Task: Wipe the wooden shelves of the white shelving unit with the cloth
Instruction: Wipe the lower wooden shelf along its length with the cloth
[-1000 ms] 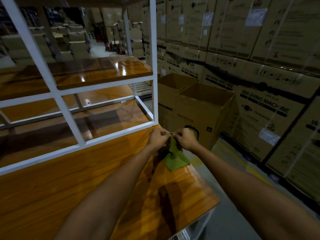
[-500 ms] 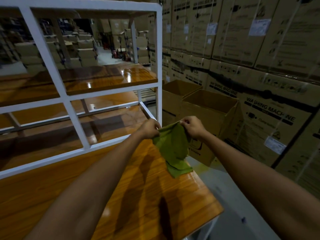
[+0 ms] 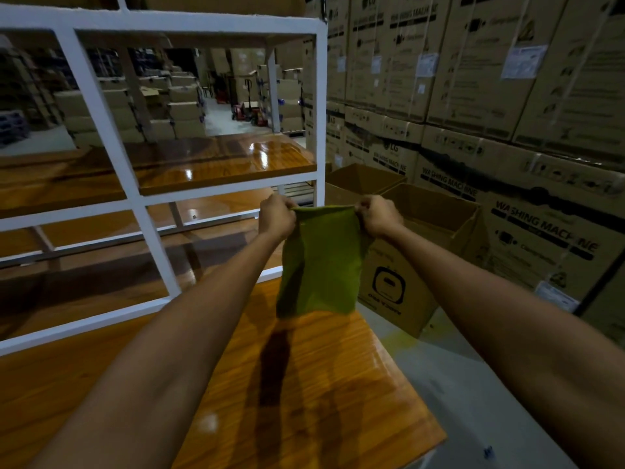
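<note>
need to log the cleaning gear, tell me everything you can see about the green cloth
The green cloth is a plain, soft-looking olive-green fabric sheet, spread flat and hanging upright in the air. The left hand and right hand each pinch one top corner, pulling the top edge taut. Its lower edge hangs loose above the glossy wooden shelf; whether it touches it is unclear.

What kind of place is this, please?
Probably a warehouse: stacked cartons printed WASHING MACHINE fill the right side, more stacked boxes stand far behind the white shelving unit, and two open cardboard boxes sit on the floor.
</note>
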### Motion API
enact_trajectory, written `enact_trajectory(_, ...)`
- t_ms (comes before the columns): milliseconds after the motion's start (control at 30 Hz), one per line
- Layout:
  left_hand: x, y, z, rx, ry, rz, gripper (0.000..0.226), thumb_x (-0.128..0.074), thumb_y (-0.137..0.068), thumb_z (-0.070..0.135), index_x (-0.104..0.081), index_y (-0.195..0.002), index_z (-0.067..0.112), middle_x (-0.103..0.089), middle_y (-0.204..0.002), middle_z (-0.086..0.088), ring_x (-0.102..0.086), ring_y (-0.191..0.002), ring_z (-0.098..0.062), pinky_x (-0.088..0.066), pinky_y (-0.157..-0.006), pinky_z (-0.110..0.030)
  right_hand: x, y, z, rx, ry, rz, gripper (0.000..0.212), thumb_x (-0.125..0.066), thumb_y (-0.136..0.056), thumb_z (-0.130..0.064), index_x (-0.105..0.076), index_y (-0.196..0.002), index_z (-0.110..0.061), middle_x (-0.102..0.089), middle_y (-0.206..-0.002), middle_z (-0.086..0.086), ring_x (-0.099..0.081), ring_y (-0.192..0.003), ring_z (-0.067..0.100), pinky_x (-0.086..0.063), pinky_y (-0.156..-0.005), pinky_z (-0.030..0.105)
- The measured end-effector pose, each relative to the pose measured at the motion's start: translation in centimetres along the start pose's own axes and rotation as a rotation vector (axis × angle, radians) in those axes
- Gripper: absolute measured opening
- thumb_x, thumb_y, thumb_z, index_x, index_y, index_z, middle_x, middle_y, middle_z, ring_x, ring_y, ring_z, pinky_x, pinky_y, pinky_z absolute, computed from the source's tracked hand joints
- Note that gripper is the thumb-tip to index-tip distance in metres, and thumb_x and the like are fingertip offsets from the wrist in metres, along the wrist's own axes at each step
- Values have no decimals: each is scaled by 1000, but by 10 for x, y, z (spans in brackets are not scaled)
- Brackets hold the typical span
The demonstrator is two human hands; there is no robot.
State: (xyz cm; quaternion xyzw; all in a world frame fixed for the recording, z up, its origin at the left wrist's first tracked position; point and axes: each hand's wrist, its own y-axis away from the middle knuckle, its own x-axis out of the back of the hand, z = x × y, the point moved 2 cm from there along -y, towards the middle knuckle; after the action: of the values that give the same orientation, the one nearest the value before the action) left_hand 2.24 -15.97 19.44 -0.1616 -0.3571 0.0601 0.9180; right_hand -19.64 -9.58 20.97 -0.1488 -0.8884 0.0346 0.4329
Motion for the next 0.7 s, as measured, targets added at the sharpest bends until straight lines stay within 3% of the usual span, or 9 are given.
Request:
enact_trajectory(200, 21, 25, 3, -193, -81, 32, 18, -61, -88, 2, -74, -95, 11, -67, -89, 0, -63, -84, -16, -47, -64, -26, -6, 17, 1, 157, -135, 50, 19, -49, -102, -28, -65, -104, -17, -65, -96, 1, -62, -85, 20, -56, -78, 48)
enact_trajectory(300, 19, 81, -27, -234, -174, -42, 17, -61, -83, 3, -65, -74, 16, -58, -75, 1, -60, -77, -23, -36, -61, -30, -36, 65, 32, 225, -136, -11, 16, -52, -100, -21, -65, -94, -14, -63, -86, -3, -59, -78, 15, -53, -70, 41)
enact_trajectory(400, -8, 154, -94, -160, -303, -245, 7, -60, -83, 13, -67, -80, 11, -70, -88, -12, -63, -88, -36, -47, -67, -39, -78, 137, 77, 357, 29, -131, 17, -54, -98, -16, -65, -85, -18, -64, -81, -6, -58, -75, 11, -48, -66, 36)
enact_trajectory(467, -29, 209, -132, -157, -375, -503, 14, -63, -84, 21, -72, -90, 13, -72, -99, -11, -64, -98, -33, -51, -74, -40, -110, 183, 111, 338, 181, -319, 22, -51, -96, -17, -67, -84, -9, -68, -86, 8, -61, -79, 24, -47, -68, 39)
enact_trajectory(533, -39, 251, -150, -206, -388, -702, 25, -69, -81, 39, -73, -87, 16, -73, -97, -4, -65, -96, -25, -52, -73, -38, -133, 217, 135, 325, 350, -565, 18, -56, -94, -23, -69, -85, -14, -67, -86, 6, -61, -77, 23, -49, -68, 39)
enact_trajectory(600, -40, 262, -157, -209, -365, -698, 42, -64, -79, 58, -73, -83, 17, -73, -90, -1, -64, -89, -22, -51, -69, -36, -138, 235, 142, 308, 425, -638, 17, -63, -89, -40, -71, -93, -26, -69, -93, -5, -62, -80, 14, -54, -71, 40)
enact_trajectory(700, -43, 248, -152, -216, -308, -519, 43, -58, -84, 56, -74, -95, 18, -71, -101, -6, -59, -101, -25, -49, -77, -34, -139, 228, 132, 278, 387, -441, 33, -60, -91, -47, -72, -111, -24, -71, -111, -3, -64, -99, 18, -53, -82, 38)
